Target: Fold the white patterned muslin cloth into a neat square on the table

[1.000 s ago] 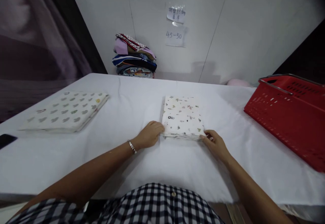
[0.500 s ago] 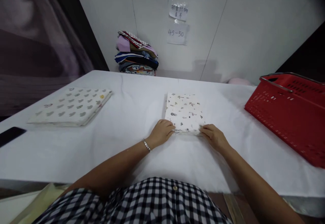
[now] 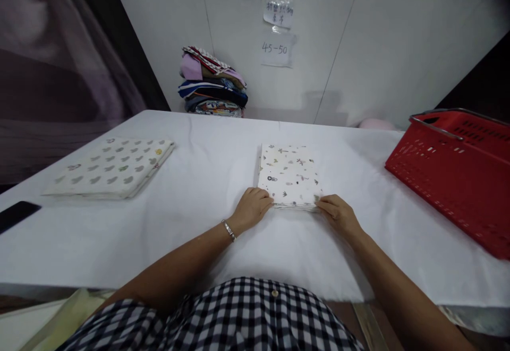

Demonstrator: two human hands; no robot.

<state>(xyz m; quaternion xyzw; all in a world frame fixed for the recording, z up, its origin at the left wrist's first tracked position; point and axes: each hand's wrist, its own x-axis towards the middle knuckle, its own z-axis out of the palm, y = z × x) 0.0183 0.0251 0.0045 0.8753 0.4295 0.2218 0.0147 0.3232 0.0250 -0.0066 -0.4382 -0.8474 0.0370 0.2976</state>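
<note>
Evidently pinches folded cloth (image 3: pixel 290 174) by corners nearest table (image 3: pixel 59 258) edge, with left hand (image 3: pixel 252 206) and right hand (image 3: pixel 338 215). Probably steadies it.

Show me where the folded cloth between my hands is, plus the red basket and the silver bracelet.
Folded cloth (image 3: pixel 290 174), head view: middle of its printed top face.
Red basket (image 3: pixel 454 178), head view: its long side wall.
Silver bracelet (image 3: pixel 228 230), head view: its visible band.
</note>
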